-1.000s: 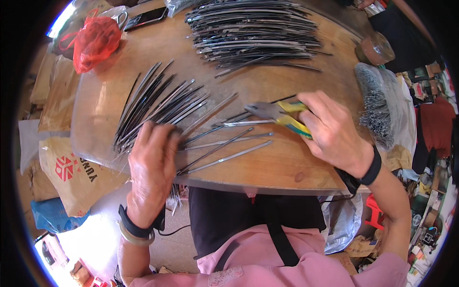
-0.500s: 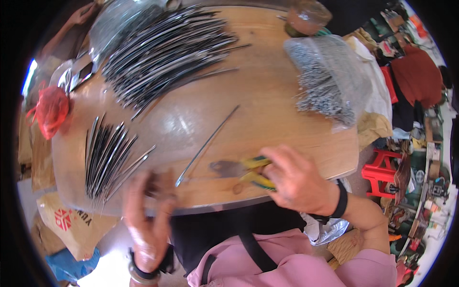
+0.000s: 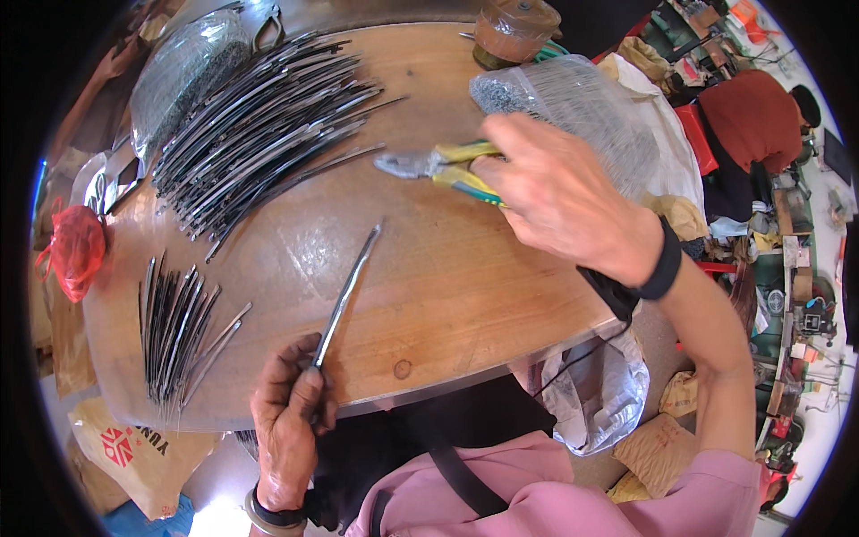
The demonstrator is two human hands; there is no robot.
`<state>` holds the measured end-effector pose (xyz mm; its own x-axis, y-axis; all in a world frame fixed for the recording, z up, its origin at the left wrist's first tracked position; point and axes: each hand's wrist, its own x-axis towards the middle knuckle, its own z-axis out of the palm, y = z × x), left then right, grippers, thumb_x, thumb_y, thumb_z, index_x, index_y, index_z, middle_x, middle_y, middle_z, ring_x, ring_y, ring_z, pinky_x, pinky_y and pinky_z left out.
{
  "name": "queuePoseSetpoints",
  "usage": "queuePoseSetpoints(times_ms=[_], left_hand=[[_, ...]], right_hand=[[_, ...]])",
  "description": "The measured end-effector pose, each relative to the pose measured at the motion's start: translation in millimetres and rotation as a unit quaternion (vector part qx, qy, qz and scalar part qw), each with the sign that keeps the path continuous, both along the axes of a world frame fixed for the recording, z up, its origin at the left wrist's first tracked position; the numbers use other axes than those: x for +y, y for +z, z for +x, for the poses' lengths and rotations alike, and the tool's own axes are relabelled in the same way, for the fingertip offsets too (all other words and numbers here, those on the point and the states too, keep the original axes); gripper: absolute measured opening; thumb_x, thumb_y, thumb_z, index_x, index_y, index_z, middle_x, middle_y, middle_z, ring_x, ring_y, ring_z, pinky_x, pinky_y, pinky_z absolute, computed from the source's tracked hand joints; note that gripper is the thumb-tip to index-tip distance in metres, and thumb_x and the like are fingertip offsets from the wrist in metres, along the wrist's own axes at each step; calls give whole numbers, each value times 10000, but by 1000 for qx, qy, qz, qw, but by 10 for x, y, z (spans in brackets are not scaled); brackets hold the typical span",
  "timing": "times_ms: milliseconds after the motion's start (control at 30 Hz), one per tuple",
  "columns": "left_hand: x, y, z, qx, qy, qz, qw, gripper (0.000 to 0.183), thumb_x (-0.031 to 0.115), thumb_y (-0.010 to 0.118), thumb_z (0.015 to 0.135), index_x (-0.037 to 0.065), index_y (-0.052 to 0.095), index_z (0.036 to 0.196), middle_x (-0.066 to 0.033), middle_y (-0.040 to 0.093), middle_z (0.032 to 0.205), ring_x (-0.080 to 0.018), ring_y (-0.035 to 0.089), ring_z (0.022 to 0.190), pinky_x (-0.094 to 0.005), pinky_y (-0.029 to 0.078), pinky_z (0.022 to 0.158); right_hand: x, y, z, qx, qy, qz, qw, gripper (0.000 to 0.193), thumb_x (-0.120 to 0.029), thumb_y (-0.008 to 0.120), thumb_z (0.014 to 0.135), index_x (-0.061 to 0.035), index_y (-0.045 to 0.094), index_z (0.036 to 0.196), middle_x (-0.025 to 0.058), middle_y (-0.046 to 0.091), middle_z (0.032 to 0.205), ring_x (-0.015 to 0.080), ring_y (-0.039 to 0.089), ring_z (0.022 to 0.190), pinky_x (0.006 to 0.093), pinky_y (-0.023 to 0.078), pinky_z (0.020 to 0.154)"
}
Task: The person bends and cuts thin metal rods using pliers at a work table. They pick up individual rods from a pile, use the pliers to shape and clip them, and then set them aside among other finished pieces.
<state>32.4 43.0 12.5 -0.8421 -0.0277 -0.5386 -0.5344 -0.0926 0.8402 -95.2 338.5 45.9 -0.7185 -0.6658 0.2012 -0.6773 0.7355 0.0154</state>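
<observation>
Between the thumb and fingers of my left hand (image 3: 291, 398), at the table's near edge, is one end of a thin shiny dark strip (image 3: 344, 300). The strip slants up and away over the wood. My right hand (image 3: 555, 183) is closed round the yellow-and-green handles of a pair of pliers (image 3: 410, 165). The pliers' grey jaws point left, apart from the strip and near the big pile of dark strips (image 3: 268, 134). A smaller bunch of similar strips (image 3: 179, 336) lies to the left of my left hand.
Behind my right hand, a clear plastic bag (image 3: 617, 116) of thin grey wire pieces lies on the wooden table (image 3: 465, 295). A brownish tub (image 3: 514, 36) stands at the far edge, a red plastic bag (image 3: 76, 251) at the left. Another clear bag (image 3: 192, 76) sits behind the big pile.
My left hand has picked up the strip that lay on the table. My right hand has moved up and away with the pliers, toward the bag of wires. The view has shifted slightly.
</observation>
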Motion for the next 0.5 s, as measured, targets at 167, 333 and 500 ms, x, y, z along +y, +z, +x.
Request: queuePoseSetpoints(times_ms=[167,333,500], left_hand=[[-199,-60,223,-96,84,185,974,181,33,604,884,-15,530,1042,-133,572,714,-166,462,436,-254,315,389],[-180,-44,300,-123,108,291,943,210,30,634,864,-23,545,1046,-188,600,765,-197,519,526,-281,387,451],[-10,-54,373,-102,103,344,928,244,-2,619,859,-30,554,1092,-230,631,881,-216,573,629,-294,447,517]], right_hand=[[28,-1,-39,56,28,-53,997,136,-5,655,646,15,629,778,131,540,903,305,587,822,390,488,673],[-132,507,273,21,-127,-347,929,130,-38,715,763,30,667,863,124,631,1053,199,617,918,274,470,802],[298,301,582,42,-182,-461,868,124,-53,760,785,17,693,863,67,631,985,137,584,861,271,468,781]])
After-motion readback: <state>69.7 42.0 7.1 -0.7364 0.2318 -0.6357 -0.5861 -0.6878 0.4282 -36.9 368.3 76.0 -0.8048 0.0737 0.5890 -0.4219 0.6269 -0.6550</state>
